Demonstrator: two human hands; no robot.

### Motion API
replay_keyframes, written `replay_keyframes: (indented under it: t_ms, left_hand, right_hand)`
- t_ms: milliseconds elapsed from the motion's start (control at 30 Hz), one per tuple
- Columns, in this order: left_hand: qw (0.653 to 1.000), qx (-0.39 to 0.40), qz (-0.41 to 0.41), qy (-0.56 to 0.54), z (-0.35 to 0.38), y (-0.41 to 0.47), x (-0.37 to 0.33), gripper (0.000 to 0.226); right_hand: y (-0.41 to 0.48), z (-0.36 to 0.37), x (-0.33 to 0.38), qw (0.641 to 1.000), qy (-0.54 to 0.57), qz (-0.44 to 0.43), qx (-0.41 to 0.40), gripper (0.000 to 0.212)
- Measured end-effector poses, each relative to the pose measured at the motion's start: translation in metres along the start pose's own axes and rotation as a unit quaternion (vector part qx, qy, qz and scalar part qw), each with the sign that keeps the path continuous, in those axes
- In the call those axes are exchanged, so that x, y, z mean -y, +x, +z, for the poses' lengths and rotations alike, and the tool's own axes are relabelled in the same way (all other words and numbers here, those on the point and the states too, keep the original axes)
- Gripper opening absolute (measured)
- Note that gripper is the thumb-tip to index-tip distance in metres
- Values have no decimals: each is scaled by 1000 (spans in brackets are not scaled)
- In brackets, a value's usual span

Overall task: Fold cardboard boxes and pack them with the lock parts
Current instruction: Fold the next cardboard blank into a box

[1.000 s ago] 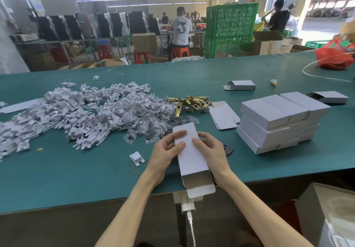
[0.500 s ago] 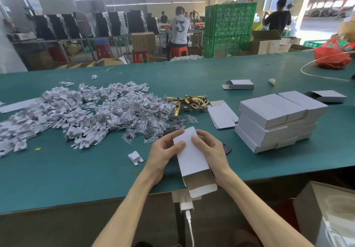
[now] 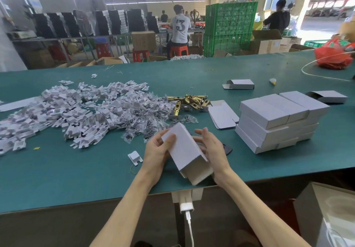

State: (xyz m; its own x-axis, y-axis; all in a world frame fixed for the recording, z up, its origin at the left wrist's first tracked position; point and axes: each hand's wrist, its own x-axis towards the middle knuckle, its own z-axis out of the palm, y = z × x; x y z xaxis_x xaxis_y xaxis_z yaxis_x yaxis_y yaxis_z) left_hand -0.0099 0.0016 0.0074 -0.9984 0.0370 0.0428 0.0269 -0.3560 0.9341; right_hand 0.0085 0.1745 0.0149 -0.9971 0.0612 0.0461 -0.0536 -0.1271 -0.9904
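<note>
Cardboard box (image 3: 184, 150) held tilted above the counter (image 3: 57, 170) near edge; left hand (image 3: 157, 150) grip pinches its top face, right hand (image 3: 211, 150) grip spread alongside. Bagged parts (image 3: 138, 120) behind; stacked boxes (image 3: 276, 120) right; brass latches (image 3: 190, 100) beyond

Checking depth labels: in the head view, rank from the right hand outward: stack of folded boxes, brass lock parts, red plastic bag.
From the right hand:
1. Stack of folded boxes, just to its right.
2. Brass lock parts, beyond it, mid-table.
3. Red plastic bag, far right corner of the table.
</note>
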Motion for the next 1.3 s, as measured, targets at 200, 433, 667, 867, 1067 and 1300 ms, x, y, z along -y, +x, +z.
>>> replay_keyframes:
  t_ms: [200,433,667,867,1067,1300]
  left_hand:
    - [965,-58,16,-254,-23,10,-11,47]
    - [970,30,35,-239,-20,8,-13,49]
    - [985,74,30,-152,-14,5,-9,44]
    - [997,64,11,-43,0,-1,-5,37]
    - [993,1,-9,-119,-4,0,-10,11]
    - [994,-66,-15,-86,-8,2,-8,33]
  right_hand:
    - [3,0,-7,1000,12,-10,9,55]
    - [5,-1,-5,997,61,17,-41,57]
    - [4,-5,-3,989,130,13,-62,55]
    - [4,-7,1,984,166,51,-39,68]
    - [1,-3,1,991,130,39,15,45]
    - [3,-4,-1,994,92,50,14,47]
